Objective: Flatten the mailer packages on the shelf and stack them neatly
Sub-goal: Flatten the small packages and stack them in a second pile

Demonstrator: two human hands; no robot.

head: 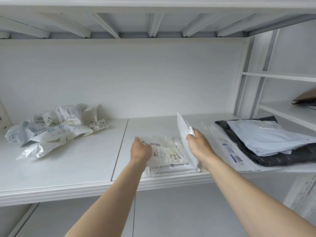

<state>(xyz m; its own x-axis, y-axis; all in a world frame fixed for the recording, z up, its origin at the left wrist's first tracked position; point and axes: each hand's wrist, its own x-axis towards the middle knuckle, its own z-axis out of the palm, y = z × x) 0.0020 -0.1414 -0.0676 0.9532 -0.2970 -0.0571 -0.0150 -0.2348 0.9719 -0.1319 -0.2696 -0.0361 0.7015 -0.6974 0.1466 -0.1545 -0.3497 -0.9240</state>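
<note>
A small stack of flat white mailers (168, 155) lies near the front edge of the white shelf (77, 168). My left hand (140, 150) rests on the stack's left side, fingers bent over the top mailer's edge. My right hand (198, 144) grips a white mailer (185, 134) and holds it tilted up on edge at the stack's right side. A heap of crumpled white and pale blue mailers (56, 127) lies at the back left. A second pile with large white, black and pale blue mailers (261, 142) sits flat at the right.
The shelf's back wall rises behind everything, and the slatted underside of the upper shelf (153, 24) hangs overhead. A side shelving unit (282, 110) at the right holds brown cardboard (306, 97). Bare shelf surface lies between the crumpled heap and the small stack.
</note>
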